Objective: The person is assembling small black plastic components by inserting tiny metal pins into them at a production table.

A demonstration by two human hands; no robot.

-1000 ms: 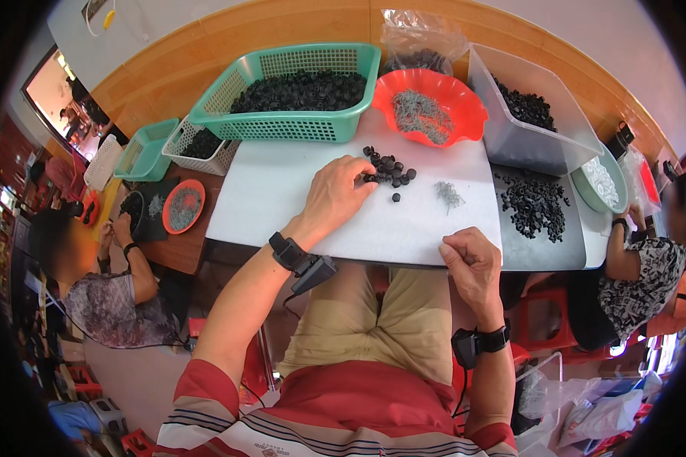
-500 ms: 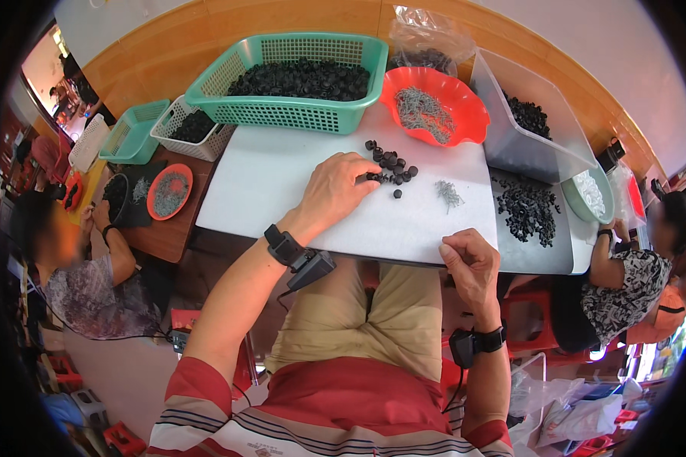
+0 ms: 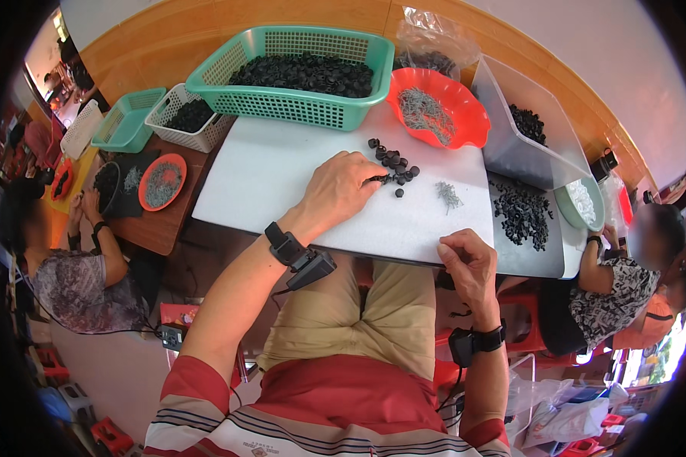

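Note:
My left hand (image 3: 337,188) rests on the white board (image 3: 282,183), its fingertips touching a small heap of black round parts (image 3: 392,161); whether it grips one is unclear. A tuft of thin grey metal pins (image 3: 448,195) lies just right of the heap. My right hand (image 3: 469,263) sits at the board's near edge with fingers curled; nothing shows in it. Both wrists wear black bands.
Behind the board stand a green basket (image 3: 358,103) of black parts, a red bowl (image 3: 465,129) of pins and a clear bin (image 3: 503,145). More black parts (image 3: 522,217) lie at right. Other people sit at left (image 3: 76,274) and right (image 3: 610,282).
My left hand has stayed at the heap of black parts and my right hand at the board's edge; only the view has shifted slightly.

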